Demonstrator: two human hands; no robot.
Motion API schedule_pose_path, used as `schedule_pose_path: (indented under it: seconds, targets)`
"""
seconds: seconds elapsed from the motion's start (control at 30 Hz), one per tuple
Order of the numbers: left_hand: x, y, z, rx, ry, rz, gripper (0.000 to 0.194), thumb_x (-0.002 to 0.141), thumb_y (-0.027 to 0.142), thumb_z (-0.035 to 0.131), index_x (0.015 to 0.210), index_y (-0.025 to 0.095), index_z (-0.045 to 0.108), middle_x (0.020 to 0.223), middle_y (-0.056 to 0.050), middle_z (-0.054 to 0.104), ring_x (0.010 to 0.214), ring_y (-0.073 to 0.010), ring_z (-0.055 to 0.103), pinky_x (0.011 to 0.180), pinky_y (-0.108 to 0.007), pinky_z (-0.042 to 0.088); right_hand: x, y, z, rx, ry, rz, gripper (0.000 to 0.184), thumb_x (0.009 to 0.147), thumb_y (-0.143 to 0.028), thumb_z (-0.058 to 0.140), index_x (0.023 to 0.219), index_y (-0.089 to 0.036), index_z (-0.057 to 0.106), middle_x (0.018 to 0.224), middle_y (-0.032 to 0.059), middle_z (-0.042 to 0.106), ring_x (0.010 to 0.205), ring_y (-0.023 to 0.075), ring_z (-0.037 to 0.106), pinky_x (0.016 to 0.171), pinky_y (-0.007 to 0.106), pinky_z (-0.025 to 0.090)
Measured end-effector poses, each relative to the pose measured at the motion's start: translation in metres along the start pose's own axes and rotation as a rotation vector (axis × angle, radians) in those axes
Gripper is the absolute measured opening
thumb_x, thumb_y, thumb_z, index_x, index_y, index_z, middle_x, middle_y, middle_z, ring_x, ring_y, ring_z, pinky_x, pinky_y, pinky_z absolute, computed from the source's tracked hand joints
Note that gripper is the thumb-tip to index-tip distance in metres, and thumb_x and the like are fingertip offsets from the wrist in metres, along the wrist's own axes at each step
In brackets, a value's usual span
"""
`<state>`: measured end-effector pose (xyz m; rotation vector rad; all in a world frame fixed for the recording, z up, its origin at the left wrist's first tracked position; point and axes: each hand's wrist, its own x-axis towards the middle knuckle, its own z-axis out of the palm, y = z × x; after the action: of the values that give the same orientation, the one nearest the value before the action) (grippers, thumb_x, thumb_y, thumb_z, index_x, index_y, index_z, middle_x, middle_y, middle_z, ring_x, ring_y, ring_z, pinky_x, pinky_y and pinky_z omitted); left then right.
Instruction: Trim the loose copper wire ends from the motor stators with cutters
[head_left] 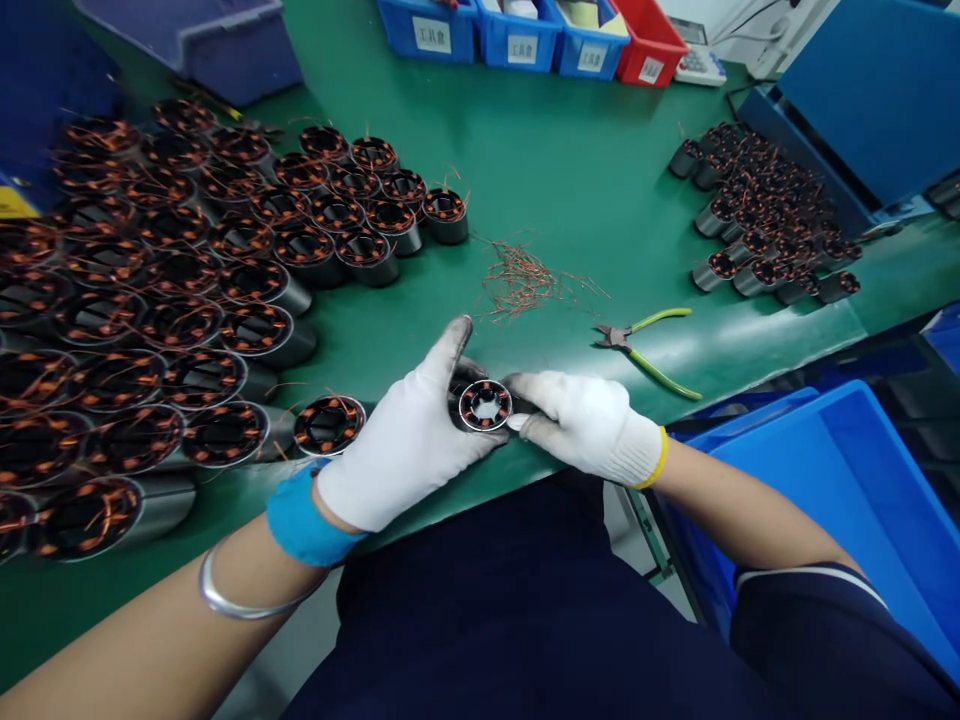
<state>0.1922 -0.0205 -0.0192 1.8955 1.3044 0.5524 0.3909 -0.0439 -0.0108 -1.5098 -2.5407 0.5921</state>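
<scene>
My left hand [409,435], in a white glove with a blue wristband, curls around a motor stator [466,414]. Its round end with copper windings faces up, just above the front of the green table. At the stator's right side my right hand [581,415], gloved in white with a yellow cuff, has its fingers closed. A small dark and pale bit shows at those fingertips; its kind is hidden. Left of my left hand stands another stator [328,425] with loose copper wire ends. Green-handled cutting pliers [646,350] lie spread beyond my right hand.
Rows of wound stators [187,270] crowd the left side. Clipped copper wires [521,280] lie mid-table. More stators [765,215] stand at the right beside a blue box [862,100]. Small blue bins [517,42] and a red bin [651,45] line the back. A blue crate [855,480] sits below right.
</scene>
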Motion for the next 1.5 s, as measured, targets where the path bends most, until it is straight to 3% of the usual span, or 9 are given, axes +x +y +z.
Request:
schedule_pose_path:
  seconds: [0.2, 0.33, 0.53, 0.77, 1.07, 1.23, 1.33, 1.43, 1.5]
  targets:
    - [-0.002, -0.002, 0.004, 0.080, 0.046, 0.087, 0.089, 0.066, 0.040, 0.074, 0.143, 0.017, 0.038, 0.117, -0.010, 0.065, 0.105, -0.0267, 0.065, 0.093, -0.039, 0.052, 0.000, 0.007, -0.001, -0.122, -0.011, -0.028, 0.039, 0.099, -0.041, 0.033, 0.117, -0.020, 0.062, 0.097, 0.0066, 0.071, 0.084, 0.0192, 0.064, 0.065, 0.030, 0.035]
    - [-0.004, 0.003, 0.007, 0.111, 0.091, 0.182, 0.044, 0.077, 0.040, 0.063, 0.117, 0.022, 0.058, 0.110, -0.007, 0.068, 0.099, -0.0242, 0.066, 0.090, -0.038, 0.053, 0.001, 0.005, -0.008, -0.066, -0.039, -0.019, 0.034, 0.098, -0.036, 0.036, 0.106, -0.019, 0.065, 0.094, 0.0060, 0.071, 0.079, 0.0178, 0.062, 0.065, 0.029, 0.033]
    - [0.000, 0.008, 0.009, 0.156, 0.022, 0.355, 0.015, 0.077, 0.020, 0.055, 0.091, 0.020, 0.059, 0.090, -0.005, 0.064, 0.083, -0.0197, 0.061, 0.077, -0.035, 0.051, -0.002, 0.011, -0.021, 0.261, -0.129, 0.036, 0.022, 0.091, -0.032, 0.051, 0.096, -0.019, 0.068, 0.082, 0.0004, 0.069, 0.070, 0.0120, 0.058, 0.064, 0.024, 0.035]
    - [0.002, 0.002, 0.020, 0.282, 0.072, 0.496, 0.011, 0.079, 0.014, 0.049, 0.086, 0.018, 0.057, 0.087, -0.008, 0.058, 0.079, -0.0202, 0.053, 0.071, -0.035, 0.047, -0.007, 0.019, -0.037, 0.407, -0.195, 0.060, 0.014, 0.089, -0.023, 0.052, 0.085, -0.017, 0.064, 0.069, -0.0024, 0.062, 0.061, 0.0095, 0.051, 0.062, 0.023, 0.037]
    - [0.002, -0.002, 0.026, 0.328, 0.114, 0.586, 0.011, 0.080, 0.010, 0.050, 0.086, 0.017, 0.056, 0.087, -0.008, 0.057, 0.078, -0.0206, 0.051, 0.070, -0.035, 0.047, -0.036, 0.016, -0.056, 0.228, -0.090, 0.035, 0.012, 0.090, -0.019, 0.047, 0.091, -0.019, 0.059, 0.081, 0.0004, 0.063, 0.072, 0.0122, 0.055, 0.069, 0.025, 0.040]
    - [0.001, -0.002, 0.028, 0.326, 0.159, 0.588, 0.013, 0.078, 0.007, 0.049, 0.084, 0.017, 0.055, 0.087, -0.008, 0.057, 0.077, -0.0201, 0.051, 0.069, -0.035, 0.047, -0.011, 0.034, -0.053, 0.484, 0.129, -0.015, 0.026, 0.091, -0.034, 0.049, 0.105, -0.015, 0.060, 0.126, 0.0130, 0.057, 0.109, 0.0207, 0.058, 0.090, 0.036, 0.047]
    - [0.000, -0.002, 0.029, 0.321, 0.197, 0.596, 0.013, 0.078, 0.007, 0.050, 0.085, 0.017, 0.055, 0.087, -0.008, 0.057, 0.078, -0.0208, 0.051, 0.070, -0.035, 0.048, 0.011, 0.043, -0.046, 0.776, -0.117, 0.074, 0.048, 0.083, -0.044, 0.060, 0.122, -0.016, 0.055, 0.116, 0.0093, 0.064, 0.096, 0.0172, 0.064, 0.079, 0.030, 0.053]
    - [0.000, -0.003, 0.030, 0.331, 0.209, 0.605, 0.010, 0.079, 0.010, 0.051, 0.086, 0.017, 0.054, 0.088, -0.009, 0.057, 0.079, -0.0216, 0.051, 0.069, -0.036, 0.047, 0.026, 0.039, -0.037, 0.862, -0.497, 0.141, 0.039, 0.071, -0.042, 0.074, 0.099, -0.015, 0.065, 0.081, 0.0018, 0.069, 0.068, 0.0114, 0.063, 0.062, 0.022, 0.052]
    - [0.000, -0.003, 0.030, 0.335, 0.215, 0.604, 0.008, 0.079, 0.011, 0.051, 0.085, 0.017, 0.053, 0.088, -0.010, 0.057, 0.079, -0.0223, 0.051, 0.069, -0.037, 0.047, 0.030, 0.032, -0.031, 0.916, -0.578, 0.218, 0.029, 0.070, -0.039, 0.075, 0.082, -0.014, 0.065, 0.065, -0.0006, 0.066, 0.057, 0.0097, 0.061, 0.056, 0.021, 0.052]
